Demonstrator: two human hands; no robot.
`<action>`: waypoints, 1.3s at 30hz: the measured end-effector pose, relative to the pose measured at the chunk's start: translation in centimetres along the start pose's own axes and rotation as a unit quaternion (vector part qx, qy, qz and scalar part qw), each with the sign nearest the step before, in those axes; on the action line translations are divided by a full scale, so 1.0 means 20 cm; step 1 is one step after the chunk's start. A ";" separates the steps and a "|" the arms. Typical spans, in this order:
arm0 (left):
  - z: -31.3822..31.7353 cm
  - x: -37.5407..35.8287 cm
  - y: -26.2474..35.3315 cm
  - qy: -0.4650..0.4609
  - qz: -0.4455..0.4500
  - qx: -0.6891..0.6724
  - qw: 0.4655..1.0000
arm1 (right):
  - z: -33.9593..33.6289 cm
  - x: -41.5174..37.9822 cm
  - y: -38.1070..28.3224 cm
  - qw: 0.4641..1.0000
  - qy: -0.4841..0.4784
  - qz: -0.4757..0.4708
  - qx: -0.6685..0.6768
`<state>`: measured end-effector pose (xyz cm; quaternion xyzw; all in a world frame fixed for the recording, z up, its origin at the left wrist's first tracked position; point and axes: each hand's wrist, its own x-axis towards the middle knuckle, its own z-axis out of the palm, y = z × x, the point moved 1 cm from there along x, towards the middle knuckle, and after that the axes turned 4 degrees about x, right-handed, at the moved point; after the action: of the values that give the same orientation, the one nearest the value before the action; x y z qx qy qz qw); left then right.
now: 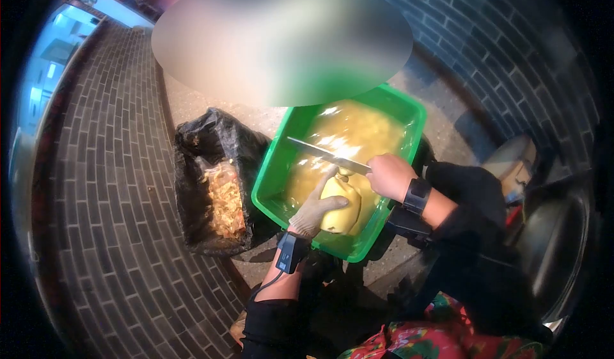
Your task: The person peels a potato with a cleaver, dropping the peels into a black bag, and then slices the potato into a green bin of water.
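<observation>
My left hand point(313, 210), in a light knitted glove, is wrapped round a large, pale yellow peeled potato point(341, 207) above the green tub point(273, 189). My right hand point(389, 176) is bare and closed round the handle of a knife point(327, 152). The blade points to the upper left, just beyond the top of the potato. Yellowish water point(358, 125) with bright glints lies in the tub below. The knife's handle is mostly hidden by my fingers.
Left of the tub stands a bin lined with a black bag point(192, 196), holding peelings point(224, 196). Brick-patterned surfaces point(121, 167) curve along both sides. A round pan-like vessel point(511, 167) sits at the right. A blurred patch covers the top centre.
</observation>
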<state>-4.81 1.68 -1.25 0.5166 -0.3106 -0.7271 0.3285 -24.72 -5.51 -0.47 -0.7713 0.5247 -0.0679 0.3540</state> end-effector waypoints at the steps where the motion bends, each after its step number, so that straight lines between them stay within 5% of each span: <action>1: -0.01 0.02 -0.03 -0.004 0.001 0.014 1.000 | -0.01 0.00 0.01 0.999 -0.027 0.021 -0.025; 6: -0.02 -0.01 0.05 -0.009 -0.025 0.026 0.999 | -0.10 0.03 0.03 0.999 0.014 0.019 -0.024; 12: -0.15 -0.06 0.09 -0.035 0.123 -0.316 0.940 | -0.19 0.05 0.00 0.989 0.042 -0.004 0.140; 13: -0.19 -0.04 0.06 -0.034 0.125 -0.311 0.942 | -0.18 0.05 0.00 0.980 0.037 -0.009 0.197; 15: -0.22 0.00 0.01 0.083 0.213 0.049 0.972 | -0.15 0.07 0.01 0.972 0.058 -0.031 0.227; 18: -0.19 -0.02 0.00 0.010 0.152 -0.150 0.977 | -0.14 0.08 0.03 0.964 0.057 -0.037 0.256; 19: -0.13 -0.04 0.06 0.073 0.091 -0.229 0.966 | -0.14 0.08 0.03 0.965 0.040 -0.024 0.259; 22: -0.09 -0.03 0.05 0.074 0.185 -0.133 0.971 | -0.17 0.05 -0.02 0.951 0.035 -0.059 0.301; 26: -0.10 0.03 0.00 0.095 0.153 -0.069 0.981 | -0.16 0.04 -0.05 0.948 0.023 -0.078 0.309; 33: -0.25 0.09 -0.13 0.013 0.179 -0.241 0.954 | -0.24 0.02 -0.05 0.953 0.039 -0.067 0.294; 34: -0.06 -0.04 0.11 0.026 0.133 -0.299 0.945 | -0.25 0.02 -0.05 0.945 0.061 -0.070 0.312; 36: 0.00 -0.11 0.16 0.125 0.126 -0.267 0.947 | -0.23 0.02 -0.03 0.947 0.056 -0.070 0.307; 39: -0.06 -0.06 0.12 0.123 0.167 -0.122 0.971 | -0.19 0.02 -0.03 0.951 0.044 -0.075 0.295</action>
<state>-2.95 1.07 0.99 0.4988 -0.2582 -0.6255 0.5415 -25.87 -7.57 2.66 -0.6658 0.4368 -0.2799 0.5363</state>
